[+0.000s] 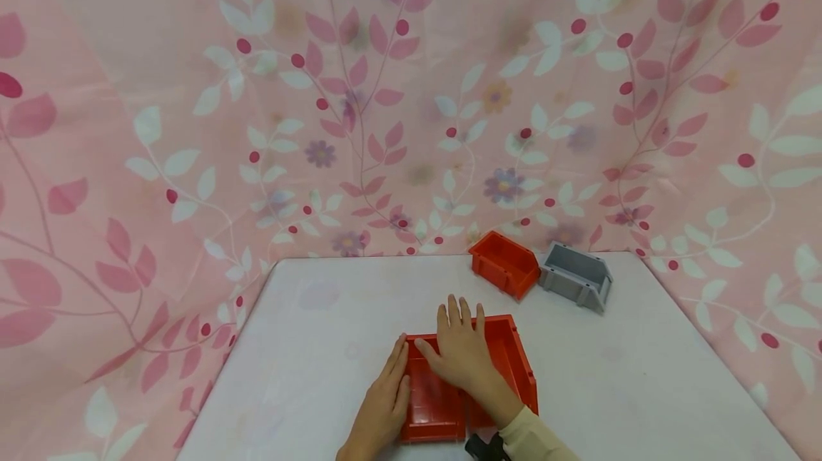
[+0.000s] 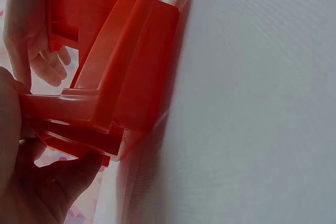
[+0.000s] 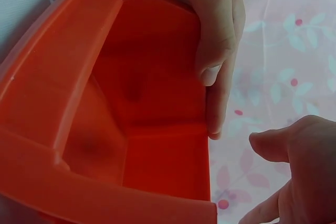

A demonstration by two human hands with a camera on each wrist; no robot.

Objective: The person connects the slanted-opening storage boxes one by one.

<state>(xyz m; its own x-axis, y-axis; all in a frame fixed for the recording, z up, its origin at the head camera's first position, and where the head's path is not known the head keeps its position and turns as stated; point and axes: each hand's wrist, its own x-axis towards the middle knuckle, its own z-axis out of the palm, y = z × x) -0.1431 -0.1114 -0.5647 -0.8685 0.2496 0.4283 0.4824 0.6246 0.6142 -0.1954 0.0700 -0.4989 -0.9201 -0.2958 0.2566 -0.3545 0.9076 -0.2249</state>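
Note:
Two red plastic storage bins stand side by side at the table's front: a left red bin [image 1: 437, 400] and a right red bin [image 1: 516, 357]. My left hand [image 1: 382, 404] holds the left bin by its left wall, fingers along the outside; in the right wrist view its thumb [image 3: 212, 72] lies at the rim. Over the far part of the two bins, my right hand [image 1: 464, 354] hangs with fingers spread and nothing held. The right wrist view shows that hand [image 3: 310, 171] apart from the bin's edge. The right forearm hides part of where the bins meet.
Farther back on the white table [image 1: 321, 332] are another red bin [image 1: 504, 265] and a grey bin [image 1: 576, 277], close together. A pink floral curtain [image 1: 411, 125] hangs behind the table's back edge. A black device [image 1: 488, 448] sits at the right wrist.

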